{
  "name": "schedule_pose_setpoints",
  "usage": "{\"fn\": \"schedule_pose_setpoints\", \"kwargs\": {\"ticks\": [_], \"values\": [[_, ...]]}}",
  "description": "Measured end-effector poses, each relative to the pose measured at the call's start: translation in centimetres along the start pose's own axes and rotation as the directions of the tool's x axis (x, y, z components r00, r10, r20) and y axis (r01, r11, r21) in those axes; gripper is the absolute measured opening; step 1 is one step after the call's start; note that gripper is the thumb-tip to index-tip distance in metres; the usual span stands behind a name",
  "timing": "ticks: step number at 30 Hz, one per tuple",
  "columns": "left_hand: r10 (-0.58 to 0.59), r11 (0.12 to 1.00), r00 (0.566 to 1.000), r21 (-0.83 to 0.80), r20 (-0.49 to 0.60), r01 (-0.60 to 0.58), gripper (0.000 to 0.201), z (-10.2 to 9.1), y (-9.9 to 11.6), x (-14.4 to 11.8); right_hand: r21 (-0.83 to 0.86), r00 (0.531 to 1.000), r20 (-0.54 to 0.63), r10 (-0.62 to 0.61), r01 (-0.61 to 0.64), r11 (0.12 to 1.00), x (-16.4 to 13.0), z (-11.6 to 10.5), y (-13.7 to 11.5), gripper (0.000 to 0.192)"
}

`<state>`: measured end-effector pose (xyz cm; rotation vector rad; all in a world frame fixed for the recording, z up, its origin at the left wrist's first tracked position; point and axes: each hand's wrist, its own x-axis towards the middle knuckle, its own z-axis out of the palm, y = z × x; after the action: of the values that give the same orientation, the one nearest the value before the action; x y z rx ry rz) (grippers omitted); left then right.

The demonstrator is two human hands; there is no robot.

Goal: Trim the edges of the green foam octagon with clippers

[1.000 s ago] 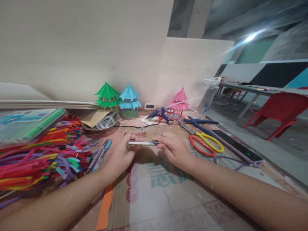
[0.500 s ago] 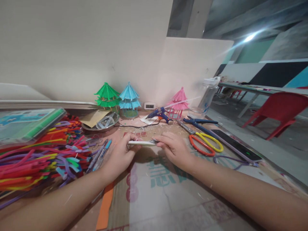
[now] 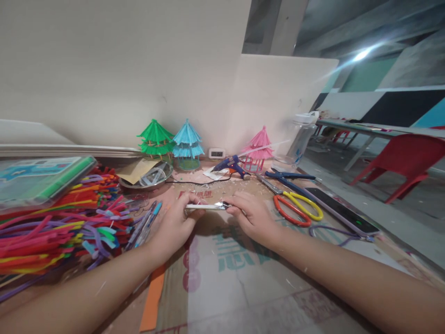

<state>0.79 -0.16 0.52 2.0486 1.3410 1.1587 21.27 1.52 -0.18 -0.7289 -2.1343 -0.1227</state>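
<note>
Between the 2 hands, just above the printed cardboard sheet (image 3: 222,278) that covers the table, a thin white stick (image 3: 203,207) lies level, running left to right. The left hand (image 3: 174,225) pinches its left end, thumb on the near side and fingertips (image 3: 189,198) curled over the far side. The right hand (image 3: 252,215) closes on the other end, where something small and shiny (image 3: 219,204) sits at the stick's tip against the thumb and forefinger; what it is cannot be made out. Both hands' fingers are narrowed tight on the stick, and the middle stretch between them is bare.

To the left, touching nothing in the hands, a heap of coloured pipe cleaners (image 3: 59,222) spreads out, with a few pens (image 3: 144,227) at its near edge. To the right lie orange and yellow scissors (image 3: 295,206), blue scissors (image 3: 288,176) and a smartphone (image 3: 342,215). Further back stand 3 small paper pagodas, green (image 3: 155,139), blue (image 3: 187,141) and pink (image 3: 259,144), with a blue glue gun (image 3: 229,166) between the last 2 and a metal dish (image 3: 148,178) near the green one.
</note>
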Motion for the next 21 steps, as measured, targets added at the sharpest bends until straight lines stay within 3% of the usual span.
{"fn": "schedule_pose_setpoints", "kwargs": {"ticks": [13, 21], "values": [[0.010, 1.000, 1.000, -0.009, 0.026, -0.009, 0.008, 0.01, -0.21, 0.08, 0.022, 1.000, 0.022, 0.005, -0.005, 1.000, 0.01, -0.02, 0.08, 0.039], [0.002, 1.000, 1.000, -0.024, 0.007, -0.002, 0.009, 0.13, -0.48, 0.08, 0.040, 0.998, -0.025, 0.050, -0.049, 0.998, 0.01, 0.22, 0.22, 0.044]]}}
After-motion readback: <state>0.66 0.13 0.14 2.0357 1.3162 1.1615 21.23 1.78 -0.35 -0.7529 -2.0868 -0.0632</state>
